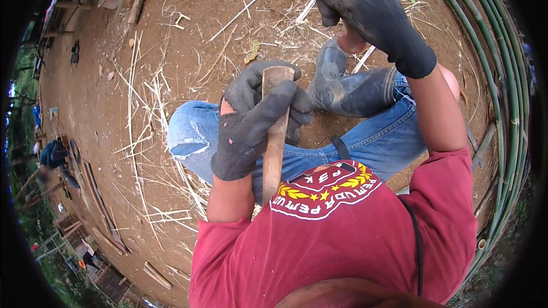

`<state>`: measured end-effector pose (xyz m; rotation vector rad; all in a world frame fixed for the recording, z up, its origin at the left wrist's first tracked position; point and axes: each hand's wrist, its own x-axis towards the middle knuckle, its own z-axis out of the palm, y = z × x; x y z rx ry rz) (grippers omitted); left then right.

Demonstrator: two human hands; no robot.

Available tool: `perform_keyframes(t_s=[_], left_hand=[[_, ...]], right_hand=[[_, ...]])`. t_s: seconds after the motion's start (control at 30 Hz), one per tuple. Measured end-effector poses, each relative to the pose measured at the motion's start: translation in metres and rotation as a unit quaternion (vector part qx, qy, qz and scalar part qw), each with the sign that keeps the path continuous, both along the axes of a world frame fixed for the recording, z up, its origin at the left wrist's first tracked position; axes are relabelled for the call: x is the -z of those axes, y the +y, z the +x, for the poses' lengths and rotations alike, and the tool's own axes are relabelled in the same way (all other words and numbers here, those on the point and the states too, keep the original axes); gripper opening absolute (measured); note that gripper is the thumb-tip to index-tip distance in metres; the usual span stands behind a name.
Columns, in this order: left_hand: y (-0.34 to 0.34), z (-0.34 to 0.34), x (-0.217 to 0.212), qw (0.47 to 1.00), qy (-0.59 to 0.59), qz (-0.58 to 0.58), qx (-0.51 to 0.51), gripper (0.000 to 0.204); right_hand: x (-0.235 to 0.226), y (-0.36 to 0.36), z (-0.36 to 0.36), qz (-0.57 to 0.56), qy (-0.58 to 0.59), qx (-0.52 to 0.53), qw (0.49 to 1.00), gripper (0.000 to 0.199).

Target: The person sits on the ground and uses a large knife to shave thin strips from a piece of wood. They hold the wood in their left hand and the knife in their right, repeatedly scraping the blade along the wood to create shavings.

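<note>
Holding a flat wooden piece [274, 157] in the left hand [257, 120], with fingers and thumb wrapped close around its upper part (through a dark glove [237, 151], holed in places). Holding it upright-looking over the lap, between the edges of the bare ground [100, 120], with its lower end beside the red shirt [331, 245]. Holding the right hand [359, 8] out ahead, gloved too, with bent fingers; cannot tell whether pinching the thin pale strip [245, 10] that runs up to the fingertips. Sitting in blue jeans [377, 134] and a dark rubber boot [362, 94], amid scattered pale strips [134, 91], with bamboo poles [511, 108] along the ground's right edge and another person [54, 153] near its left edge.
</note>
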<state>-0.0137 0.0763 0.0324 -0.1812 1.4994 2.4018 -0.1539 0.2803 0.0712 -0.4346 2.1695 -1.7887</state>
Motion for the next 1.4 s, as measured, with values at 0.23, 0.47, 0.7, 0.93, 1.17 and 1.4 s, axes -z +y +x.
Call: perform_keyframes(t_s=[0.23,0.47,0.7,0.93,1.17,1.4], left_hand=[[0.006,0.01,0.005,1.0,-0.008,-0.007,-0.014,0.029],[0.018,0.013,0.008,0.98,0.061,-0.137,-0.13,0.02],[0.019,0.014,0.008,0.962,0.084,-0.206,-0.158,0.02],[0.015,0.011,0.026,0.951,0.153,-0.217,-0.159,0.025],[0.018,0.008,0.023,0.974,0.1,-0.136,-0.152,0.021],[0.015,0.001,0.006,0.992,-0.011,-0.09,-0.089,0.027]], right_hand=[[0.005,0.011,0.049,0.083,0.0,0.02,0.996,0.03],[0.046,0.001,0.079,-0.01,-0.066,0.005,0.998,0.027],[0.052,-0.019,0.093,-0.072,-0.152,-0.007,0.986,0.031],[0.063,-0.029,0.095,-0.069,-0.129,0.028,0.989,0.029],[0.065,-0.017,0.086,-0.104,-0.198,-0.035,0.974,0.029],[0.063,-0.005,0.084,-0.034,-0.128,0.026,0.991,0.029]])
